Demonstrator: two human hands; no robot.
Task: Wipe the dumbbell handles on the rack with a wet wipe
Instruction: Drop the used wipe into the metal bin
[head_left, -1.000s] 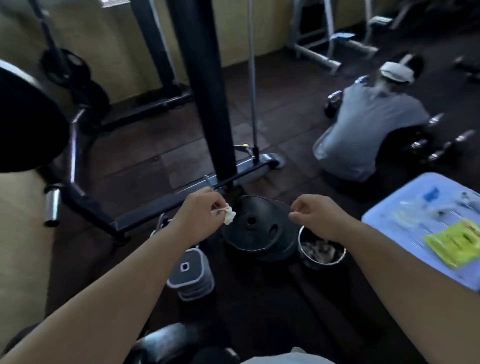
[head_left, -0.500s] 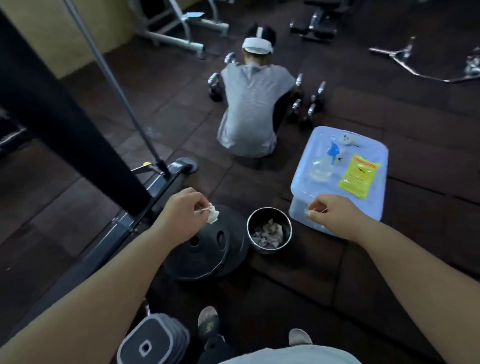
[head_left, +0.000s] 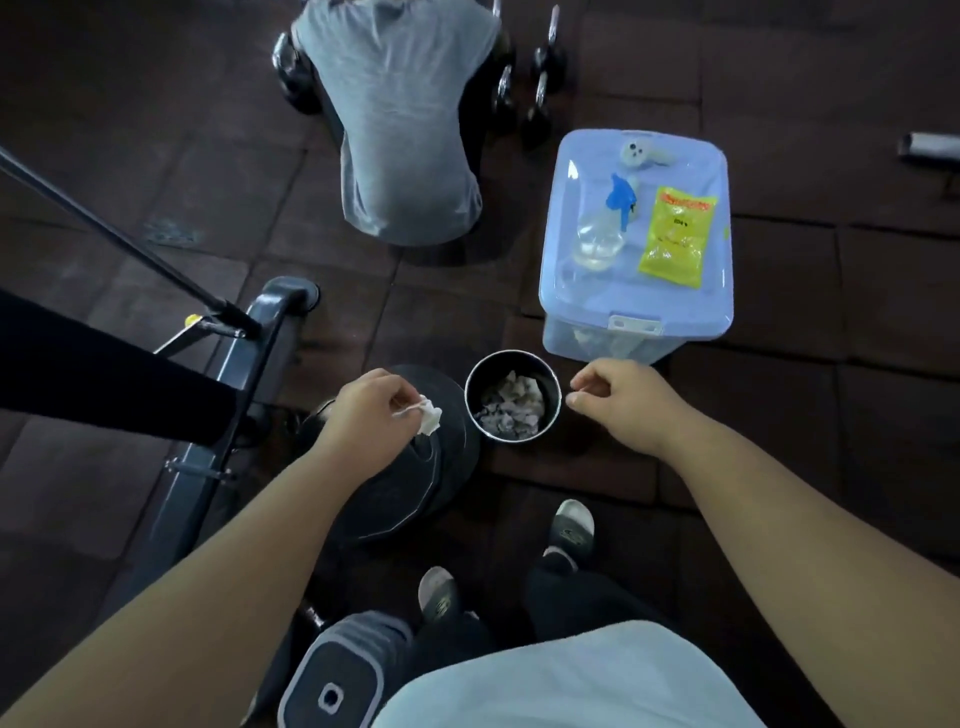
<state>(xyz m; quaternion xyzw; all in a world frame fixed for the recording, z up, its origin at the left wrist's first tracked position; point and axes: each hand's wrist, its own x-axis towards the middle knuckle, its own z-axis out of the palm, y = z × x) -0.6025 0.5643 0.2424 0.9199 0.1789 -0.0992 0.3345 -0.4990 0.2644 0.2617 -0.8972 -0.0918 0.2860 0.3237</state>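
My left hand (head_left: 373, 413) pinches a small crumpled white wipe (head_left: 429, 417) just left of a round metal bin (head_left: 512, 358) that holds several used wipes. To the right of the bin's rim hovers my right hand (head_left: 623, 397), fingers curled and holding nothing. A yellow wet-wipe packet (head_left: 678, 235) and a spray bottle (head_left: 605, 224) with a blue trigger lie on the lid of a blue plastic box (head_left: 639, 306). Several dumbbells (head_left: 540, 73) stand on the floor at the top. No rack is in view.
A person in a grey shirt (head_left: 405, 119) crouches at the top by the dumbbells. Black weight plates (head_left: 410, 488) lie under my left hand. A machine base (head_left: 218, 415) and cable (head_left: 114, 239) fill the left. My feet (head_left: 571, 530) are below the bin.
The camera has tilted down and to the right, so the bin and box now sit in the middle. Both hands have come nearer the bin, the left still pinching the wipe.
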